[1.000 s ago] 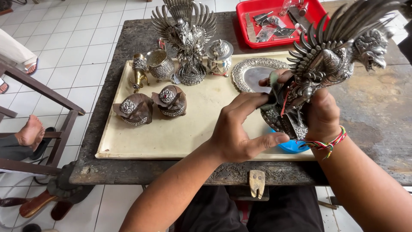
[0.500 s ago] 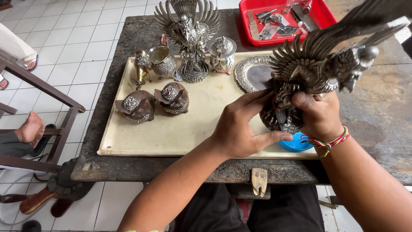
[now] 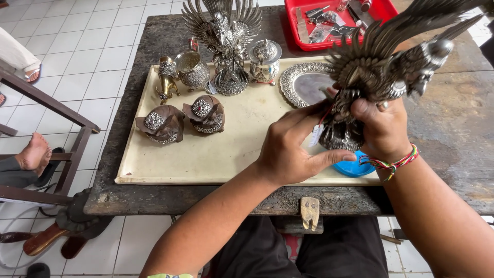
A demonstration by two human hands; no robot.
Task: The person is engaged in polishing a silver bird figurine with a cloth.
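Note:
A dark silver winged-bird statue point(image 3: 387, 67) is held tilted above the right end of a cream board point(image 3: 206, 154). My right hand point(image 3: 383, 128) grips its body and base from the right. My left hand point(image 3: 290, 149) cups the base from the left, thumb underneath, fingers by a small white tag point(image 3: 315, 135) that hangs on a red thread. A blue round lid point(image 3: 354, 167) lies on the board under the statue.
The board also holds a second winged statue point(image 3: 224, 41), an ornate cup point(image 3: 192, 69), a lidded pot point(image 3: 265, 59), an engraved oval tray point(image 3: 303, 82), a small brass figure point(image 3: 165, 80) and two dark ornaments point(image 3: 182, 121). A red tool tray point(image 3: 383, 10) stands behind. Another person's bare foot point(image 3: 33, 152) rests at left.
The statue has tilted further to the right and risen a little, with both hands still on its base. My left hand has shifted closer under the base.

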